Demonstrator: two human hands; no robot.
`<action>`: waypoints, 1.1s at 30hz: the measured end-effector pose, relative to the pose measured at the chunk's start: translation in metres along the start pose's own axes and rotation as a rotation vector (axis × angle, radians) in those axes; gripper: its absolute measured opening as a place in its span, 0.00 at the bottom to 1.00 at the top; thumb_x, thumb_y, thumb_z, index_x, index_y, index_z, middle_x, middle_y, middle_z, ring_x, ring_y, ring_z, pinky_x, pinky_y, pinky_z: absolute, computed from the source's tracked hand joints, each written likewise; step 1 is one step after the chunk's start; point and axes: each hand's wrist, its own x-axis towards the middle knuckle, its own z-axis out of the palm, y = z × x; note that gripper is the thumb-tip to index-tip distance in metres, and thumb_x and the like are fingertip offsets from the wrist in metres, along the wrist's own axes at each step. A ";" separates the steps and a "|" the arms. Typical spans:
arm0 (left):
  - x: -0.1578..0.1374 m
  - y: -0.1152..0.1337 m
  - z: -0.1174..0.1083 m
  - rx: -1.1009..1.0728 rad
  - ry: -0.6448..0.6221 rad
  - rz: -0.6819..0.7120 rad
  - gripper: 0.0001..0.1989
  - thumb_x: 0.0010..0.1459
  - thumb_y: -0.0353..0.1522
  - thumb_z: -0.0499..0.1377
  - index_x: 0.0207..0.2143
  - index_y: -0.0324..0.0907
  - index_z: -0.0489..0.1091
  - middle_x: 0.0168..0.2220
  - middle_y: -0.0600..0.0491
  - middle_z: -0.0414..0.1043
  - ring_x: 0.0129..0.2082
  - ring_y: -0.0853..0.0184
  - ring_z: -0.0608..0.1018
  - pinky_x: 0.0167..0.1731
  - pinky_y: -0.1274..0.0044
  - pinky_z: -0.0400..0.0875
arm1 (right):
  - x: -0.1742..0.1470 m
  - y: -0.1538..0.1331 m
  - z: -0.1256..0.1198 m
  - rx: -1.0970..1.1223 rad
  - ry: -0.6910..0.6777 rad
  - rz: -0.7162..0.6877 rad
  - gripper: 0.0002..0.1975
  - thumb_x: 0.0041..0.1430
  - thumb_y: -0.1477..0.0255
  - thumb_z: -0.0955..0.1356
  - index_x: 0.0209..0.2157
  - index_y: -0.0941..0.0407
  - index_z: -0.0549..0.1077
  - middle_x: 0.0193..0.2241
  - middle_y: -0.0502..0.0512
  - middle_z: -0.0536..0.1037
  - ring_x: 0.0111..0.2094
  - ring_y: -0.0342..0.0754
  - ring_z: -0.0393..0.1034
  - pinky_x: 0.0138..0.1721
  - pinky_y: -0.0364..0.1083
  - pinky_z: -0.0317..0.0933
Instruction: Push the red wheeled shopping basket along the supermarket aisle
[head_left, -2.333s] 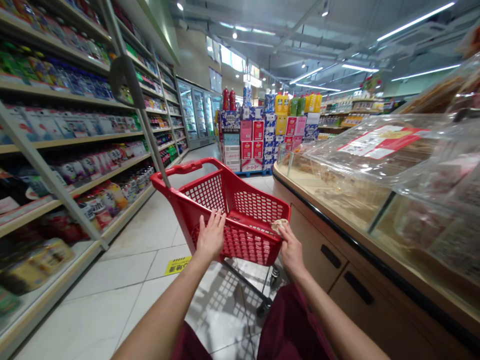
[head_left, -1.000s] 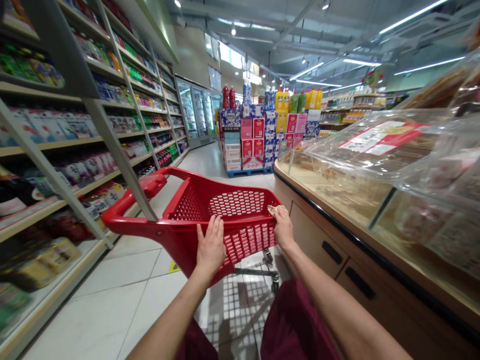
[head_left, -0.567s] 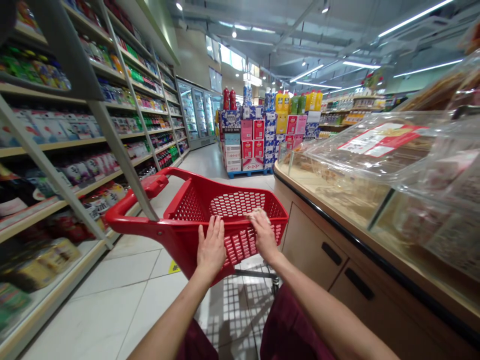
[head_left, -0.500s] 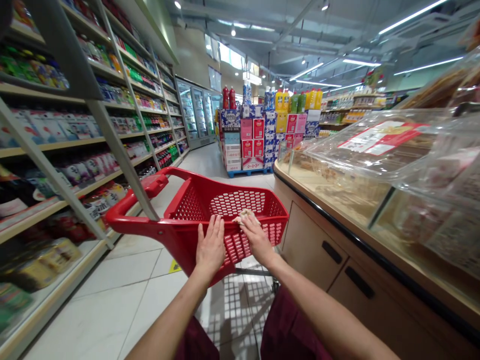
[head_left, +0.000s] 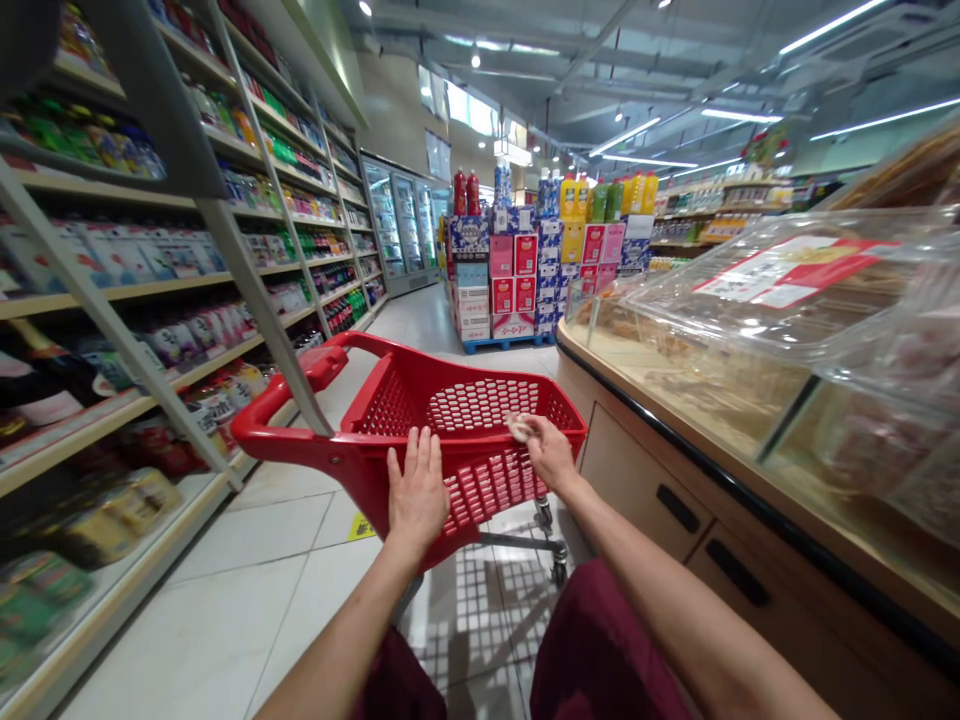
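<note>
Cloth (head_left: 517, 427), pale and crumpled, is pinched between the fingers of the person's right hand (head_left: 538, 440), at the near rim of a red shopping cart (head_left: 469, 456), toward the right. The left hand (head_left: 418, 490) lies flat against the cart's near side, fingers outstretched and pointing up to the rim. Standing in this aisle, I see the cart's handle (head_left: 274, 412) at the left and a grey metal pole (head_left: 262, 310) rising there. White floor tiles (head_left: 232, 590) lie beneath. Drink-filled shelves (head_left: 180, 380) line the left; a wood-fronted display case (head_left: 634, 475) with clear plastic packages (head_left: 795, 270) stands right. Beyond the cart are stacked boxes (head_left: 514, 290).
</note>
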 end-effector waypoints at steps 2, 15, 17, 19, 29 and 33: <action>0.000 -0.001 0.000 -0.007 0.000 0.002 0.29 0.47 0.27 0.47 0.54 0.30 0.54 0.57 0.41 0.52 0.59 0.57 0.50 0.56 0.57 0.40 | 0.003 -0.011 0.013 -0.038 -0.053 -0.023 0.16 0.50 0.73 0.63 0.43 0.55 0.69 0.37 0.55 0.71 0.39 0.48 0.65 0.43 0.49 0.61; 0.001 0.005 0.001 -0.037 -0.006 0.002 0.28 0.48 0.28 0.47 0.54 0.29 0.55 0.57 0.42 0.54 0.59 0.57 0.50 0.57 0.61 0.43 | -0.017 0.043 -0.008 -0.036 0.172 0.083 0.17 0.46 0.83 0.57 0.33 0.57 0.72 0.46 0.57 0.69 0.51 0.48 0.58 0.52 0.53 0.52; 0.002 0.005 0.001 -0.034 -0.010 0.008 0.28 0.48 0.28 0.47 0.54 0.29 0.55 0.57 0.42 0.54 0.59 0.57 0.50 0.57 0.61 0.42 | -0.016 0.025 0.004 0.028 0.000 -0.089 0.18 0.49 0.82 0.58 0.37 0.56 0.72 0.47 0.55 0.68 0.52 0.46 0.57 0.52 0.51 0.53; 0.002 0.004 0.000 -0.029 -0.010 0.028 0.28 0.48 0.28 0.46 0.54 0.30 0.54 0.57 0.43 0.53 0.59 0.58 0.50 0.57 0.59 0.40 | -0.013 0.016 0.005 0.062 -0.132 -0.201 0.17 0.51 0.81 0.59 0.40 0.54 0.71 0.48 0.53 0.68 0.53 0.44 0.56 0.52 0.49 0.53; 0.002 0.002 -0.003 -0.009 -0.031 0.060 0.29 0.48 0.27 0.46 0.55 0.33 0.53 0.57 0.45 0.53 0.59 0.59 0.51 0.55 0.56 0.41 | 0.000 0.009 0.004 0.047 -0.164 -0.163 0.16 0.52 0.82 0.58 0.35 0.55 0.72 0.47 0.54 0.69 0.51 0.45 0.59 0.51 0.49 0.54; 0.000 0.001 -0.002 -0.011 -0.031 0.071 0.29 0.48 0.27 0.45 0.55 0.34 0.52 0.58 0.46 0.51 0.60 0.61 0.50 0.56 0.55 0.38 | 0.002 0.019 -0.003 0.008 -0.082 -0.051 0.17 0.53 0.81 0.58 0.39 0.53 0.72 0.47 0.53 0.69 0.50 0.45 0.59 0.52 0.49 0.52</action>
